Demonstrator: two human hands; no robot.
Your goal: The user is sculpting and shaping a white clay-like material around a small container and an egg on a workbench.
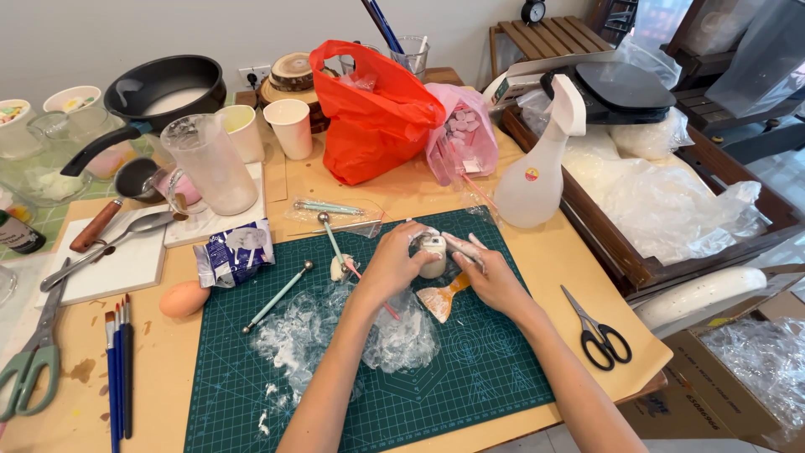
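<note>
Both forearms enter from the bottom edge and meet over the green cutting mat, the largest working surface, which lies on the wooden table. Behind the mat stands an orange plastic bag, upright and slumped, with a pink bag of small blocks leaning against its right side. A white spray bottle stands just beside the mat's far right corner. To the left, a clear measuring jug sits near two paper cups, and a black frying pan rests further back. Crumpled clear plastic film lies on the mat, under and between the forearms. The left hand is curled closed around a small white clay lump, which sits at the mat's upper centre; the fingers wrap its near side. The right hand touches the same lump from the right, fingers pressed together and dusted white; what the fingertips grip cannot be told. A wooden scraper lies just below the hands. Black scissors lie on the table, right of the mat. A ball-tipped modelling tool lies diagonally on the mat's left part, and a brown egg rests just off the mat's left edge.
</note>
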